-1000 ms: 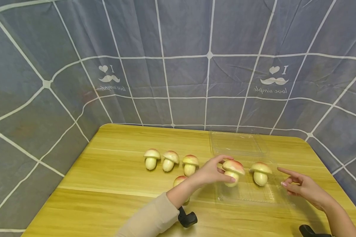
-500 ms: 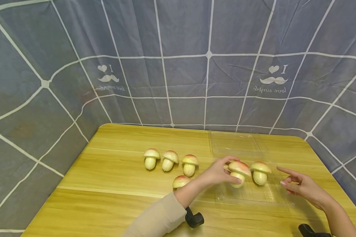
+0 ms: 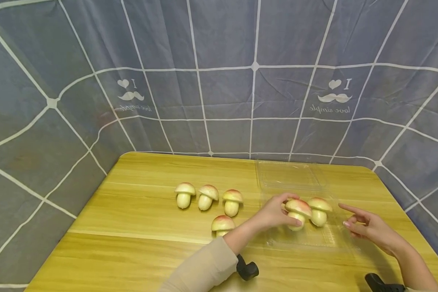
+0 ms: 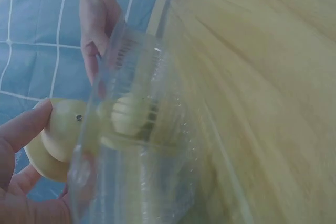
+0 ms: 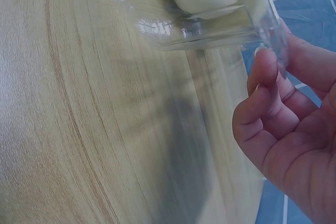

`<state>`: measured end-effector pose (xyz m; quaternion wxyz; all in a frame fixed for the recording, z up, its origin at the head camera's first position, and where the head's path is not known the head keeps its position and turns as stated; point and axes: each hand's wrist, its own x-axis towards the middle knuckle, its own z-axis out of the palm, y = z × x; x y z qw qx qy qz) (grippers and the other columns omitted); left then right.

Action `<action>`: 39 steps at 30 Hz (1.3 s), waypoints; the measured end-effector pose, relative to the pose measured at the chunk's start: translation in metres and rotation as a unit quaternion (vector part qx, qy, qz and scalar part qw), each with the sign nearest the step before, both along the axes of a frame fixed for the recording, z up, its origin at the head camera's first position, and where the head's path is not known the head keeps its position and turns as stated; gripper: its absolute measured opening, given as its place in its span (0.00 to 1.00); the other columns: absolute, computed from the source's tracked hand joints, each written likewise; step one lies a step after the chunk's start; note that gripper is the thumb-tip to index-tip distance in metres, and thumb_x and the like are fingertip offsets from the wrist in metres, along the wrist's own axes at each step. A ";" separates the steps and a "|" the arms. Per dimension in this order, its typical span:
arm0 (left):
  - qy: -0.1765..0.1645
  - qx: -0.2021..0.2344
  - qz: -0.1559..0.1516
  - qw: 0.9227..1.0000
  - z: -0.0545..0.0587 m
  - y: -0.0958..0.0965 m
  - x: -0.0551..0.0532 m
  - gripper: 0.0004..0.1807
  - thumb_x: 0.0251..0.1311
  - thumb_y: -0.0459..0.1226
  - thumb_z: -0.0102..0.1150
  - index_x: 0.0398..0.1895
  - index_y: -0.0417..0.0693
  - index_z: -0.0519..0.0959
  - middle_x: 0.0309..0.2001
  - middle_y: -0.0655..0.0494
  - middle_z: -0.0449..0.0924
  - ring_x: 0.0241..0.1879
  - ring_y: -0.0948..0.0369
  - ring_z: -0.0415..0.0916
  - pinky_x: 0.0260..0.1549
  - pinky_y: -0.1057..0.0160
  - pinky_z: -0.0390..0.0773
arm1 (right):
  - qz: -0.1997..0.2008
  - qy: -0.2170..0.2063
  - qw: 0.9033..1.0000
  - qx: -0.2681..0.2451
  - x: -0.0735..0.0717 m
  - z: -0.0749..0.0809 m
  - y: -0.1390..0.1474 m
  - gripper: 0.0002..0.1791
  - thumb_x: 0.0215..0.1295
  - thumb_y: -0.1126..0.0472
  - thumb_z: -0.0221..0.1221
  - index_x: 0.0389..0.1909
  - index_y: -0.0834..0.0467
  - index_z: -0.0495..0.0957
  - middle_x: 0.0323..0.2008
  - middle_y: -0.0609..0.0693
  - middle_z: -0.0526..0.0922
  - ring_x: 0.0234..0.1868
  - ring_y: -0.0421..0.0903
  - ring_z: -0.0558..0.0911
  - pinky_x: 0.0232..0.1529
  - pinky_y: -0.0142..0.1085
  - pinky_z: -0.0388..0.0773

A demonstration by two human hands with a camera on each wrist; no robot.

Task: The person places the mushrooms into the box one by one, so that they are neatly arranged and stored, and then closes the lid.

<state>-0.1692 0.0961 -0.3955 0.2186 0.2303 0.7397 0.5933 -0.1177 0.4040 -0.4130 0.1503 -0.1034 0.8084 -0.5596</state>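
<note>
My left hand [image 3: 275, 213] grips a toy mushroom [image 3: 298, 207] with a red-tinged yellow cap, over the clear plastic box [image 3: 299, 241]. Another toy mushroom [image 3: 319, 218] lies in the box just to the right; the two caps look close together or touching in the head view. The left wrist view shows the thumb and fingers around the held mushroom [image 4: 63, 129], outside the near box wall. My right hand [image 3: 372, 231] is at the box's right edge, index finger extended. In the right wrist view, the right hand [image 5: 294, 108] pinches the box rim [image 5: 277, 51].
Three toy mushrooms stand in a row on the wooden table: left [image 3: 184, 195], middle [image 3: 207, 197] and right [image 3: 232, 202]. A further mushroom [image 3: 222, 224] is partly hidden by the left forearm. The box's clear lid [image 3: 290, 175] lies open at the back, near the grey checked curtain [image 3: 226, 93].
My left hand has moved right with its mushroom, nearing the one in the box. More of the mushroom beside the left forearm shows. The right hand has stayed about the same.
</note>
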 end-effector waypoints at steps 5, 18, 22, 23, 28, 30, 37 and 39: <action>0.003 -0.001 0.000 1.000 -0.005 0.006 -0.001 0.34 0.45 0.29 0.71 0.59 0.45 0.70 0.43 0.60 0.72 0.32 0.68 0.73 0.30 0.72 0.75 | 0.004 -0.003 1.000 -0.006 -0.001 0.000 -0.001 0.31 0.68 0.68 0.50 0.62 0.30 0.63 0.33 0.52 0.75 0.30 0.40 0.77 0.34 0.35 0.79; -0.017 -0.016 0.032 0.999 -0.008 0.016 -0.005 0.34 0.45 0.28 0.71 0.59 0.48 0.71 0.43 0.60 0.75 0.32 0.67 0.73 0.28 0.71 0.75 | 0.007 0.000 1.000 -0.011 -0.001 -0.001 0.001 0.32 0.68 0.69 0.50 0.62 0.30 0.63 0.33 0.51 0.75 0.29 0.39 0.77 0.33 0.35 0.79; -0.006 -0.033 0.047 0.998 -0.010 0.019 -0.005 0.34 0.44 0.28 0.71 0.57 0.49 0.72 0.43 0.61 0.76 0.33 0.69 0.72 0.29 0.72 0.74 | 0.010 -0.003 1.000 -0.017 -0.001 -0.002 0.001 0.32 0.68 0.69 0.49 0.61 0.29 0.63 0.33 0.51 0.75 0.29 0.39 0.77 0.33 0.35 0.79; -0.005 -0.036 0.051 0.998 -0.010 0.019 -0.005 0.34 0.43 0.28 0.72 0.57 0.49 0.72 0.43 0.60 0.76 0.34 0.69 0.71 0.30 0.72 0.73 | 0.011 -0.003 1.000 -0.020 -0.001 -0.002 0.001 0.32 0.68 0.69 0.49 0.61 0.29 0.63 0.33 0.51 0.75 0.29 0.39 0.77 0.33 0.35 0.79; -0.006 -0.035 0.057 0.998 -0.012 0.022 -0.006 0.34 0.43 0.28 0.72 0.57 0.48 0.72 0.44 0.60 0.76 0.36 0.69 0.71 0.30 0.72 0.73 | 0.013 0.001 1.000 -0.026 -0.001 -0.002 0.002 0.32 0.68 0.70 0.49 0.61 0.30 0.64 0.33 0.50 0.75 0.30 0.39 0.77 0.33 0.35 0.79; -0.008 -0.034 0.059 0.998 -0.014 0.023 -0.006 0.34 0.43 0.28 0.72 0.57 0.47 0.72 0.44 0.59 0.76 0.36 0.69 0.71 0.30 0.72 0.73 | 0.012 0.000 1.000 -0.025 -0.001 -0.002 0.002 0.32 0.68 0.70 0.49 0.61 0.30 0.64 0.33 0.50 0.75 0.30 0.39 0.77 0.33 0.34 0.79; 0.011 -0.052 0.073 0.996 -0.017 0.026 -0.009 0.34 0.43 0.28 0.72 0.58 0.47 0.72 0.46 0.56 0.76 0.39 0.67 0.72 0.33 0.72 0.72 | 0.004 0.004 1.000 -0.016 -0.001 -0.003 0.001 0.32 0.68 0.70 0.50 0.61 0.30 0.64 0.32 0.50 0.75 0.28 0.38 0.76 0.32 0.34 0.78; 0.017 -0.055 0.073 0.996 -0.017 0.026 -0.010 0.34 0.43 0.28 0.72 0.58 0.47 0.72 0.46 0.56 0.76 0.40 0.66 0.73 0.34 0.72 0.72 | 0.004 0.007 1.000 -0.014 0.000 -0.004 0.001 0.32 0.68 0.70 0.50 0.62 0.31 0.64 0.32 0.50 0.75 0.28 0.39 0.76 0.32 0.34 0.78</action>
